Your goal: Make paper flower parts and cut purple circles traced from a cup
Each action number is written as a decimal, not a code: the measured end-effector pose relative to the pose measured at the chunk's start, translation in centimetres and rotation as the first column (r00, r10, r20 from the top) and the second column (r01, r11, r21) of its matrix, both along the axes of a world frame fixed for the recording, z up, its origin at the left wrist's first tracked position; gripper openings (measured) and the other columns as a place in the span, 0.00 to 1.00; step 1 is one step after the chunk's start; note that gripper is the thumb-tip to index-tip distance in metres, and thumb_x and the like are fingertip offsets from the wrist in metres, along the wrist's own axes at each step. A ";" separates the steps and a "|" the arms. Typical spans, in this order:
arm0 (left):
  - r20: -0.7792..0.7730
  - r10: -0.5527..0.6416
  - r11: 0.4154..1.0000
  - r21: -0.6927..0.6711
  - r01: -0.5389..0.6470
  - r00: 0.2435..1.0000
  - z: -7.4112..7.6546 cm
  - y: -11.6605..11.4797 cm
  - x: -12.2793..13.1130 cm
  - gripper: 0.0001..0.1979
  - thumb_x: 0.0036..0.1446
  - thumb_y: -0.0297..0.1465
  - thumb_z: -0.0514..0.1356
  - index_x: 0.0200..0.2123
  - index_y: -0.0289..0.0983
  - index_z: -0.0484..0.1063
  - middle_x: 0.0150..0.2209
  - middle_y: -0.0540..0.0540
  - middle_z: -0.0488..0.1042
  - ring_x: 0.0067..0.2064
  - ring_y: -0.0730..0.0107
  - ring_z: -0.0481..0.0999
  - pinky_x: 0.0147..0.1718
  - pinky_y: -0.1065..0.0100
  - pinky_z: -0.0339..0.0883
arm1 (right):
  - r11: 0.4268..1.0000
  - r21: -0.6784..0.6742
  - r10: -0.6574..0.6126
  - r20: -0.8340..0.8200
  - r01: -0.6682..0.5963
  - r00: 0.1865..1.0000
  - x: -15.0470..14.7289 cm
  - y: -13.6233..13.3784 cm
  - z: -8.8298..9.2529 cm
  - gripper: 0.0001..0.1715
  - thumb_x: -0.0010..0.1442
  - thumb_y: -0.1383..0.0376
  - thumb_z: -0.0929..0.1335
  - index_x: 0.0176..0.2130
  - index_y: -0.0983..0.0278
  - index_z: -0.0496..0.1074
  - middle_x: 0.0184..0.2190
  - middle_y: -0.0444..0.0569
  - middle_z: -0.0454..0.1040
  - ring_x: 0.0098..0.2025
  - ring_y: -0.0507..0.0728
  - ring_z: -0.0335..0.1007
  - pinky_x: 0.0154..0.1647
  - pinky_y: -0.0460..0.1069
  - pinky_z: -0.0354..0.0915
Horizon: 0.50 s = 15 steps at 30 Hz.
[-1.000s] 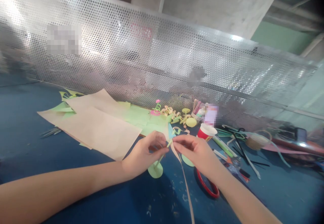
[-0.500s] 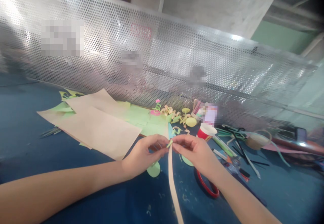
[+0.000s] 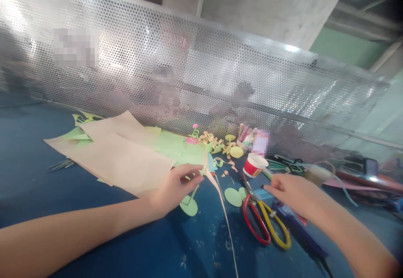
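My left hand [image 3: 178, 190] pinches a small light green paper piece [image 3: 203, 170] between thumb and fingertips. A long, narrow cream paper strip [image 3: 223, 204] runs from there down towards me, seen nearly edge-on. My right hand [image 3: 291, 192] is off to the right, its fingers curled together above a dark blue tool with a cord [image 3: 302, 234]; what its fingertips grip is hidden. Between the hands lie scissors [image 3: 256, 211] with one red and one yellow handle. Green paper discs [image 3: 233, 197] lie beside them, and another green disc [image 3: 189, 206] is under my left hand.
Large cream sheets [image 3: 126, 160] cover green paper on the left. Behind stand a red and white paper cup [image 3: 254, 165], curled paper scraps [image 3: 217, 141] and a small pink and green paper piece [image 3: 193, 137]. A perforated metal screen [image 3: 201, 60] borders the blue table.
My right hand has let go of the paper and moved right, uncovering the scissors. My left hand keeps its pinch, and the strip has turned edge-on.
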<state>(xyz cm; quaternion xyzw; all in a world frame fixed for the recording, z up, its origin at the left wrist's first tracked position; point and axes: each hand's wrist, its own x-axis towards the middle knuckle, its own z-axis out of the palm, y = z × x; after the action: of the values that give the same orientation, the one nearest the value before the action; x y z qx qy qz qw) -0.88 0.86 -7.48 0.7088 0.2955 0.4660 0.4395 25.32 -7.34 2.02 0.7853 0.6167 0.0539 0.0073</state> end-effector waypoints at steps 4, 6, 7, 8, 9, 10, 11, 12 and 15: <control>0.040 0.019 0.999 -0.035 -0.018 0.999 0.1 0.2 0.2 0.13 0.54 0.35 0.59 0.42 0.37 0.70 0.35 0.47 0.72 0.32 0.72 0.72 0.30 0.70 0.69 | 0.986 -0.129 -0.100 0.050 0.106 0.994 6.0 -1.5 -2.7 0.20 0.48 0.63 0.67 0.11 0.60 0.58 0.13 0.46 0.67 0.19 0.58 0.67 0.21 0.48 0.54; 0.060 0.019 0.999 -0.047 -0.016 0.998 0.2 0.2 0.3 0.13 0.54 0.35 0.58 0.42 0.37 0.69 0.37 0.46 0.72 0.34 0.71 0.71 0.31 0.71 0.69 | 0.988 -0.136 -0.068 0.003 0.068 0.998 7.8 -2.2 -4.0 0.19 0.45 0.62 0.68 0.11 0.59 0.58 0.13 0.46 0.66 0.20 0.59 0.68 0.21 0.49 0.55; 0.068 0.014 0.998 -0.058 -0.010 0.998 0.2 0.2 0.4 0.13 0.54 0.36 0.58 0.42 0.37 0.69 0.37 0.46 0.72 0.34 0.71 0.71 0.31 0.71 0.69 | 0.988 -0.150 -0.039 -0.047 0.032 0.998 8.2 -2.5 -4.5 0.19 0.44 0.61 0.68 0.11 0.59 0.59 0.12 0.46 0.66 0.19 0.59 0.68 0.20 0.49 0.55; 0.073 0.009 0.997 -0.072 -0.004 0.997 0.2 0.2 0.4 0.14 0.54 0.36 0.58 0.43 0.37 0.68 0.36 0.46 0.72 0.34 0.71 0.71 0.31 0.70 0.69 | 0.986 -0.166 -0.026 -0.088 0.011 0.996 8.4 -2.8 -4.8 0.18 0.43 0.62 0.69 0.10 0.59 0.60 0.12 0.46 0.66 0.19 0.59 0.67 0.19 0.49 0.55; 0.076 0.006 0.996 -0.088 0.001 0.997 0.1 0.1 0.5 0.15 0.54 0.36 0.58 0.44 0.37 0.68 0.35 0.47 0.72 0.33 0.72 0.71 0.31 0.70 0.69 | 0.985 -0.170 -0.020 -0.119 0.000 0.993 8.5 -3.0 -5.0 0.16 0.41 0.63 0.69 0.11 0.59 0.61 0.12 0.45 0.66 0.18 0.58 0.67 0.19 0.49 0.55; 0.076 0.005 0.995 -0.103 0.003 0.997 0.1 0.1 0.6 0.15 0.54 0.37 0.59 0.44 0.37 0.68 0.35 0.47 0.72 0.32 0.72 0.71 0.31 0.70 0.69 | 0.986 -0.164 -0.014 -0.139 -0.009 0.990 8.5 -3.2 -5.1 0.13 0.39 0.66 0.69 0.12 0.59 0.62 0.12 0.45 0.68 0.19 0.58 0.68 0.19 0.48 0.55; 0.074 0.002 0.993 -0.115 0.006 0.997 0.0 0.1 0.7 0.16 0.54 0.37 0.59 0.44 0.37 0.68 0.34 0.47 0.72 0.31 0.73 0.71 0.31 0.70 0.68 | 0.988 -0.152 -0.014 -0.141 -0.008 0.990 8.4 -3.3 -5.1 0.10 0.38 0.68 0.69 0.13 0.59 0.64 0.13 0.45 0.69 0.19 0.58 0.68 0.19 0.48 0.56; 0.073 -0.002 0.992 -0.123 0.011 0.997 -0.1 0.0 0.9 0.16 0.53 0.37 0.59 0.44 0.37 0.68 0.34 0.48 0.71 0.31 0.73 0.71 0.31 0.70 0.68 | 0.989 -0.148 -0.018 -0.134 -0.002 0.991 8.4 -3.4 -5.0 0.09 0.37 0.70 0.68 0.14 0.59 0.65 0.15 0.45 0.70 0.20 0.58 0.69 0.20 0.48 0.57; 0.070 -0.025 0.992 -0.120 0.033 0.997 -0.3 -0.2 1.1 0.14 0.53 0.37 0.60 0.41 0.37 0.70 0.32 0.48 0.72 0.31 0.72 0.71 0.30 0.70 0.68 | 0.986 -0.169 -0.027 -0.113 0.007 0.993 8.3 -3.8 -4.4 0.07 0.38 0.71 0.66 0.15 0.59 0.65 0.18 0.47 0.73 0.22 0.60 0.71 0.22 0.49 0.60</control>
<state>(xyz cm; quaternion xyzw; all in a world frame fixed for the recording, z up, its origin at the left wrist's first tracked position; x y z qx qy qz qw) 0.25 0.67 -7.74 0.6687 0.2978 0.4647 0.4982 33.61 -11.12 -2.37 0.7890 0.6117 -0.0434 0.0386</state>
